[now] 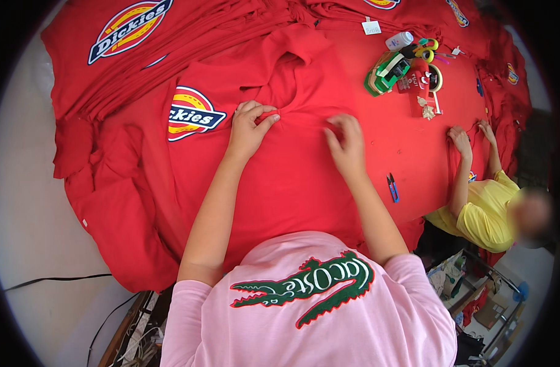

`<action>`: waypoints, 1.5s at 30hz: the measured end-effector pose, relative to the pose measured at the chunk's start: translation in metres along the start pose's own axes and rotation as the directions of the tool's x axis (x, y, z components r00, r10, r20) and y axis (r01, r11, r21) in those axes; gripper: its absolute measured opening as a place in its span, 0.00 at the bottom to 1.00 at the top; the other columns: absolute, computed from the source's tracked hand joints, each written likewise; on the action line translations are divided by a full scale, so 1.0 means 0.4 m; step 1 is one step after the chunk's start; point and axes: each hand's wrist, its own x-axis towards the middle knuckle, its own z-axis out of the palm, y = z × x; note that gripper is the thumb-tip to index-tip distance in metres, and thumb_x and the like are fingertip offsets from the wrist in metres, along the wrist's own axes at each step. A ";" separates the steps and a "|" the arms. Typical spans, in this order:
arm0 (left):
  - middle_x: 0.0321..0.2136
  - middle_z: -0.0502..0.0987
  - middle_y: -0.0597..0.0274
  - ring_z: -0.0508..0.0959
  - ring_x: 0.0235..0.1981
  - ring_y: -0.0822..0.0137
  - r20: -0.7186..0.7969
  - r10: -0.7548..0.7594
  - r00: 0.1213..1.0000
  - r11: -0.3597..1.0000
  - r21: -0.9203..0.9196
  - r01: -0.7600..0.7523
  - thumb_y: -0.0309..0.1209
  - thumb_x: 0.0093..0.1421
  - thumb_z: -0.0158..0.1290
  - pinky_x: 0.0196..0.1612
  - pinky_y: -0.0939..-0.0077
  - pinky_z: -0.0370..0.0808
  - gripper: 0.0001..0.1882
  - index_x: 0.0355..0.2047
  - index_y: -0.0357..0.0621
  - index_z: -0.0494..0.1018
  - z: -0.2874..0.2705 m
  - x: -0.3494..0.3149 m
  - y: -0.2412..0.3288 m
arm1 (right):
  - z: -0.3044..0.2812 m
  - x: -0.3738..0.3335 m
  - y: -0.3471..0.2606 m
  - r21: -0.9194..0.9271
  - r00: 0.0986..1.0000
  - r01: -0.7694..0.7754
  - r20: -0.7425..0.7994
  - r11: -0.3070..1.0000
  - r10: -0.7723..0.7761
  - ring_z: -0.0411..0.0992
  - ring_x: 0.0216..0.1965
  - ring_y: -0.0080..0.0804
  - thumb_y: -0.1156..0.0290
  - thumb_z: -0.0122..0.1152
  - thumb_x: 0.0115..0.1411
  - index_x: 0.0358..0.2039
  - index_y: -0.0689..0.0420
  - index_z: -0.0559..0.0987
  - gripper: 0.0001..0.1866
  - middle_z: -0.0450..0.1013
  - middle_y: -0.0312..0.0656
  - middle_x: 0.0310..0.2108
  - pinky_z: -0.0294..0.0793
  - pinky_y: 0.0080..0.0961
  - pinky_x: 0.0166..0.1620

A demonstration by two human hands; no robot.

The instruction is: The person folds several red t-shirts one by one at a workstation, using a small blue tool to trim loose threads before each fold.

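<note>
A red shirt (280, 177) lies spread flat in front of me, with a round printed emblem (193, 113) on its chest at the left. My left hand (250, 127) pinches a fold of the red fabric just below the collar opening (292, 73). My right hand (346, 142) presses and grips the same cloth a little to the right, fingers curled into it. Both forearms reach up from my pink shirt at the lower edge.
More red shirts (139, 43) are piled at the back and left. Tape rolls and small tools (408, 67) sit at the back right, and a blue thread snipper (392, 188) lies near my right forearm. A person in yellow (485, 211) handles red fabric at the right.
</note>
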 end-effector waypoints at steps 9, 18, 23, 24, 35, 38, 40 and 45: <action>0.32 0.79 0.63 0.76 0.45 0.58 -0.142 0.008 0.990 0.968 0.249 0.028 0.35 0.55 0.70 0.56 0.61 0.66 0.12 0.33 0.43 0.81 0.021 -0.051 0.104 | -0.381 -0.430 0.170 -0.637 0.942 -0.292 -0.062 0.713 0.331 0.75 0.48 0.48 0.71 0.66 0.62 0.52 0.59 0.81 0.17 0.76 0.48 0.46 0.77 0.40 0.48; 0.29 0.75 0.69 0.77 0.40 0.66 -0.220 0.522 0.824 0.782 0.510 -0.359 0.28 0.50 0.70 0.53 0.64 0.64 0.09 0.32 0.51 0.82 -0.083 -0.242 0.366 | -0.259 -0.259 -0.078 0.425 0.880 -0.436 0.015 0.793 0.475 0.64 0.30 0.15 0.72 0.54 0.72 0.48 0.60 0.79 0.09 0.69 0.30 0.28 0.65 0.19 0.33; 0.29 0.75 0.70 0.77 0.39 0.67 -0.238 0.591 0.771 0.729 0.567 -0.384 0.26 0.47 0.70 0.54 0.64 0.64 0.13 0.34 0.51 0.83 -0.134 -0.322 0.425 | -0.232 -0.189 -0.416 0.478 0.927 -0.308 0.345 0.823 0.146 0.63 0.29 0.14 0.63 0.69 0.66 0.46 0.60 0.81 0.15 0.69 0.29 0.27 0.65 0.19 0.32; 0.29 0.75 0.70 0.77 0.39 0.67 -0.244 0.599 0.762 0.725 0.568 -0.388 0.26 0.47 0.70 0.54 0.64 0.64 0.14 0.35 0.51 0.83 -0.139 -0.330 0.432 | -0.228 -0.184 -0.436 0.466 0.904 -0.333 0.404 0.819 0.138 0.63 0.28 0.14 0.64 0.70 0.66 0.45 0.61 0.82 0.14 0.68 0.29 0.25 0.65 0.20 0.31; 0.29 0.76 0.69 0.77 0.40 0.67 -0.316 0.613 0.724 0.724 0.592 -0.354 0.24 0.44 0.69 0.53 0.64 0.65 0.16 0.35 0.51 0.83 -0.173 -0.377 0.448 | -0.210 -0.186 -0.471 0.433 0.874 -0.319 0.478 0.843 0.085 0.61 0.27 0.14 0.66 0.69 0.66 0.43 0.62 0.85 0.12 0.68 0.28 0.23 0.62 0.19 0.30; 0.29 0.76 0.70 0.77 0.40 0.68 -0.299 0.628 0.719 0.706 0.607 -0.364 0.24 0.43 0.69 0.53 0.64 0.65 0.16 0.34 0.52 0.83 -0.174 -0.376 0.447 | -0.221 -0.184 -0.479 0.363 0.862 -0.328 0.492 0.872 0.120 0.62 0.28 0.14 0.66 0.70 0.66 0.43 0.62 0.84 0.13 0.69 0.28 0.24 0.63 0.19 0.31; 0.28 0.76 0.70 0.77 0.40 0.68 -0.290 0.637 0.714 0.696 0.614 -0.371 0.24 0.43 0.69 0.53 0.65 0.65 0.16 0.34 0.52 0.83 -0.173 -0.375 0.445 | -0.226 -0.183 -0.482 0.336 0.865 -0.321 0.485 0.885 0.129 0.62 0.28 0.14 0.65 0.70 0.65 0.43 0.62 0.84 0.13 0.69 0.28 0.24 0.63 0.19 0.30; 0.28 0.76 0.71 0.78 0.40 0.69 -0.283 0.646 0.709 0.685 0.624 -0.375 0.24 0.44 0.69 0.52 0.64 0.66 0.16 0.34 0.52 0.83 -0.170 -0.372 0.447 | -0.220 -0.188 -0.468 0.339 0.903 -0.241 0.422 0.909 0.082 0.62 0.22 0.20 0.62 0.69 0.65 0.40 0.60 0.85 0.14 0.67 0.35 0.19 0.63 0.25 0.27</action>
